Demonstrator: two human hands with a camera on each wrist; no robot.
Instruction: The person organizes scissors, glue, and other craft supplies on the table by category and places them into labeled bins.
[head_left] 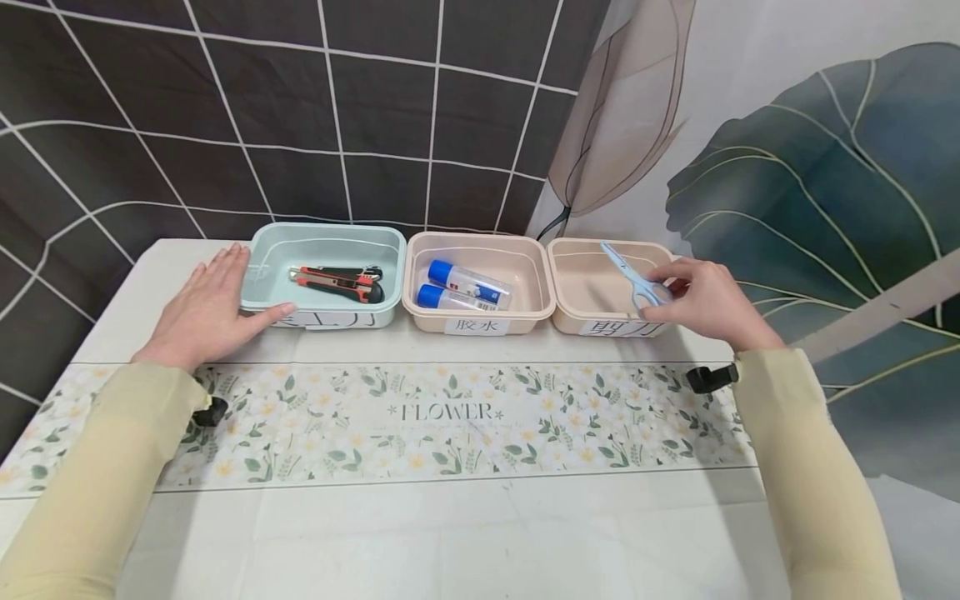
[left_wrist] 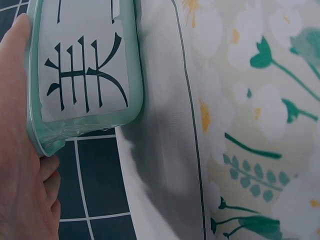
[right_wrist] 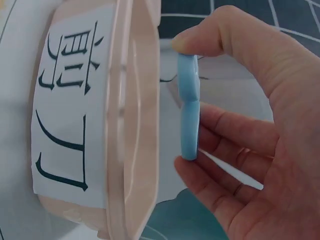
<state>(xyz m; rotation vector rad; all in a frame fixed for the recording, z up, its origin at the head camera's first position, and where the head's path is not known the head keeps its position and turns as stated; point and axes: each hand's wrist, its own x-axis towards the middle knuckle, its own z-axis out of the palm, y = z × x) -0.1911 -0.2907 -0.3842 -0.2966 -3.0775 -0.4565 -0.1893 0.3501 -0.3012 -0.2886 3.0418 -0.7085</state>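
Note:
In the head view, my right hand point(head_left: 708, 300) pinches light blue scissors point(head_left: 636, 279) by the handles above the right beige bin point(head_left: 558, 287). Their blades point up and left. In the right wrist view, the thumb and fingertips press opposite ends of the scissors' handles point(right_wrist: 189, 105), beside the bin's rim. My left hand point(head_left: 206, 300) rests against the left side of the pale green bin point(head_left: 330, 233), fingers straight and thumb reaching along its front rim. Several box cutters point(head_left: 341, 285) with red and black handles lie in that bin.
Between these two bins stands a middle beige bin point(head_left: 525, 271) with two blue-capped glue tubes point(head_left: 472, 285) in it. White labels with writing are on the bin fronts. A floral strip point(head_left: 450, 450) crosses the white table point(head_left: 480, 542); a dark gridded cloth point(head_left: 382, 108) hangs behind.

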